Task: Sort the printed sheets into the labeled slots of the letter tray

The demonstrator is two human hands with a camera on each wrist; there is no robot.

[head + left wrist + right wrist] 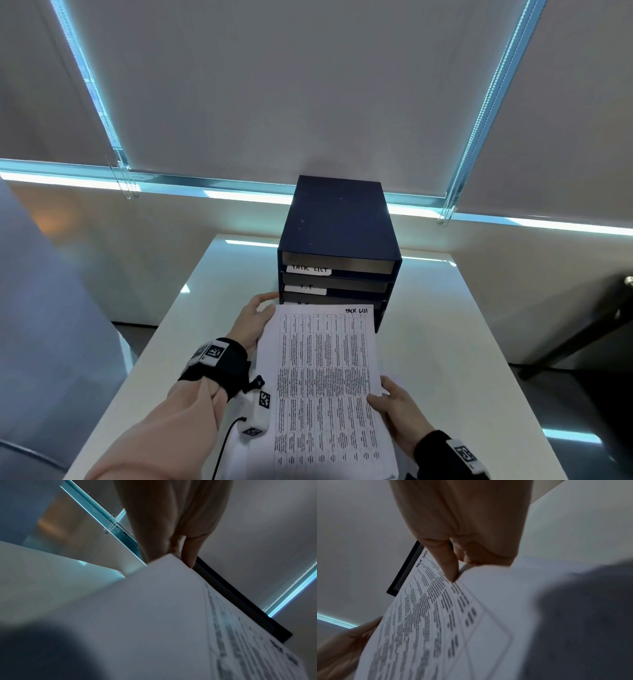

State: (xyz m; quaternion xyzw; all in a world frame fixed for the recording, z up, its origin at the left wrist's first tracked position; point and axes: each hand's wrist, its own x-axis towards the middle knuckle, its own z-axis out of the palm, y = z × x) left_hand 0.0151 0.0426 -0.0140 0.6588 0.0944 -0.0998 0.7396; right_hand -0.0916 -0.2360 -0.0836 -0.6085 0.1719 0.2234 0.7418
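1. While both hands hold it above the table, the printed sheet lies face up just in front of the letter tray, its far edge covering the tray's lower slots. "TASK LIST" is handwritten in its top right corner.
2. Left hand: grips the sheet's far left corner, thumb on top. The left wrist view adds a fingertip curled over the paper edge, with the tray's dark side behind it.
3. Right hand: pinches the near right edge. The right wrist view shows one finger pressed down on the printed face and the others folded behind the sheet; the head view shows only the thumb side.
4. More paper edges show under the top sheet at its lower right in the head view; how many sheets, cannot tell.
5. Tray: dark blue, upright, at the table's far edge. Slot label reads "TASK LIST"; the next one is partly legible, and the third is cut off by the sheet.
6. Surroundings: grey roller blinds behind the tray, bead chains hanging, a dark bench to the right.
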